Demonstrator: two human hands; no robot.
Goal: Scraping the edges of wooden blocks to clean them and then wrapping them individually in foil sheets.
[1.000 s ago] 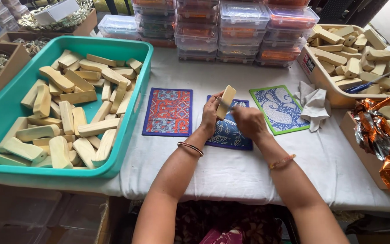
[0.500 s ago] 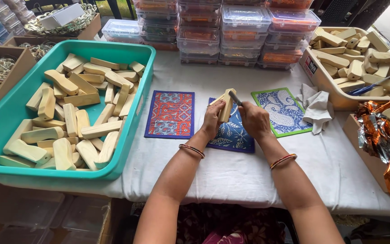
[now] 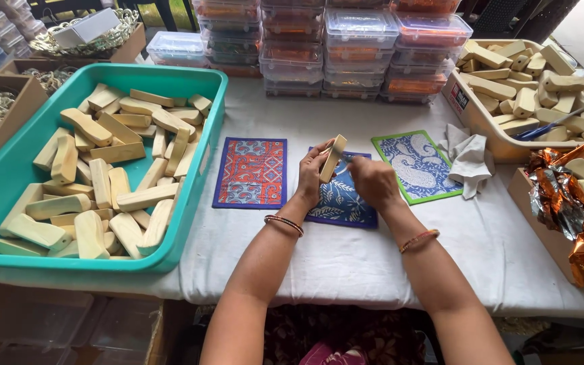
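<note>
Both forearms are bare, with a beaded bangle on the left wrist and an orange bangle on the right.

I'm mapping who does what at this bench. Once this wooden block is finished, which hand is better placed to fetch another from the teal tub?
Probably the left hand: the teal tub of blocks lies on its side. It does hold the wooden block now, with the right hand working at it, farther from the tub.

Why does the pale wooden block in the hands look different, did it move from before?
Yes. The pale wooden block stays above the blue patterned cloth, but its top has tilted from leaning right toward more upright between left hand and right hand.
</note>
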